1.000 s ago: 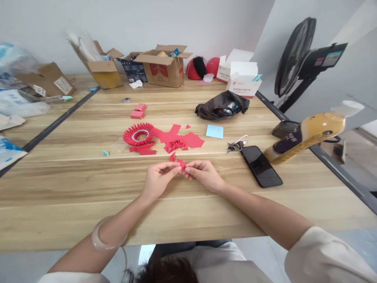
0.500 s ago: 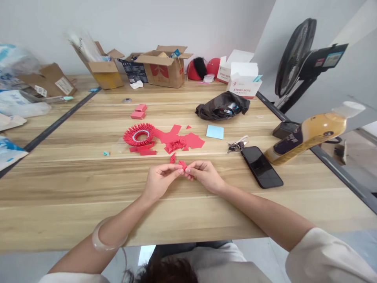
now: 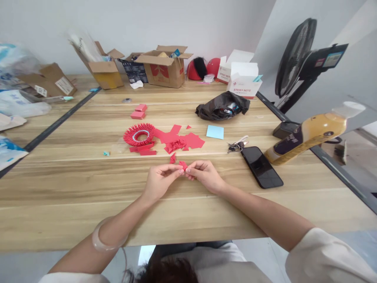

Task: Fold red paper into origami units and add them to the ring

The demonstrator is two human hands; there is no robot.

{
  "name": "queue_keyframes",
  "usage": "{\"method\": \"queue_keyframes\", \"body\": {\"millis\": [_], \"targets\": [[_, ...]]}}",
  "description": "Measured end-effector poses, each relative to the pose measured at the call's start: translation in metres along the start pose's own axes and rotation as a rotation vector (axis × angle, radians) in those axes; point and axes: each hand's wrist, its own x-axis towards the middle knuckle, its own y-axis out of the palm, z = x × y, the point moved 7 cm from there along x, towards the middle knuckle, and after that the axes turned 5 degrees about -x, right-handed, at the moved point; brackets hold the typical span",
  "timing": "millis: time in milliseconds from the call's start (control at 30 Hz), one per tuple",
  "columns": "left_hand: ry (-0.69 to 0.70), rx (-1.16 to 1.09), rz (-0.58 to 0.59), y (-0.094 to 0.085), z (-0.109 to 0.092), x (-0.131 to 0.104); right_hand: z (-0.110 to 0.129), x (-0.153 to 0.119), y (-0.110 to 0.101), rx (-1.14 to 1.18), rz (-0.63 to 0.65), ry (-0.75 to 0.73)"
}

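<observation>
Between my two hands is a small piece of folded red paper (image 3: 183,165). My left hand (image 3: 160,181) pinches its left side with thumb and forefinger. From the right, my right hand (image 3: 204,175) pinches the same piece, so both sets of fingertips nearly meet. Just beyond lies another folded red triangle (image 3: 172,158). Farther off, a heap of folded red pieces (image 3: 176,146) rests on flat red paper sheets (image 3: 194,140). To the left sits a ring of interlocked red paper pieces (image 3: 129,136) with a light blue inner band, beside red paper strips (image 3: 147,148).
A black phone (image 3: 262,167), keys (image 3: 235,147) and a tilted drink bottle (image 3: 309,135) are at the right. Beyond lie a blue sticky-note pad (image 3: 215,132), a black plastic bag (image 3: 222,106) and red paper stacks (image 3: 138,115). Cardboard boxes (image 3: 167,74) line the back; a fan (image 3: 296,57) stands right.
Both hands keep their pinch on the folded red paper, with only a slight shift of the fingers of my right hand. Everything else stays where it was.
</observation>
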Motion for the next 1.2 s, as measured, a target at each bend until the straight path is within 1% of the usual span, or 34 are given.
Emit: {"method": "queue_keyframes", "body": {"millis": [200,300,367,433,500,600,700,933,1200], "targets": [[-0.020,0.006,0.044,0.003,0.001,-0.001,0.000,0.000,-0.003,0.051,-0.033,-0.005],[-0.033,0.017,0.085,0.008,0.000,-0.002,-0.002,0.001,-0.002,0.086,-0.023,0.018],[-0.052,-0.015,0.104,0.010,0.001,-0.001,-0.001,0.001,-0.001,0.097,-0.009,0.028],[-0.062,-0.067,0.083,0.008,0.002,0.000,0.000,0.001,0.001,0.119,0.005,0.032],[-0.060,-0.103,0.033,0.003,0.003,0.002,0.001,0.001,0.002,0.139,0.016,0.031],[-0.051,-0.126,-0.020,-0.002,0.003,0.003,0.003,0.001,0.002,0.102,0.022,0.009],[-0.057,-0.131,-0.010,-0.001,0.002,0.003,0.003,0.001,0.001,0.039,0.016,-0.015],[-0.065,-0.104,0.034,0.002,0.005,0.002,0.000,0.001,-0.003,0.000,-0.023,-0.014],[-0.060,-0.072,0.019,0.002,0.002,0.002,-0.002,0.003,-0.002,0.053,-0.014,0.003]]}}
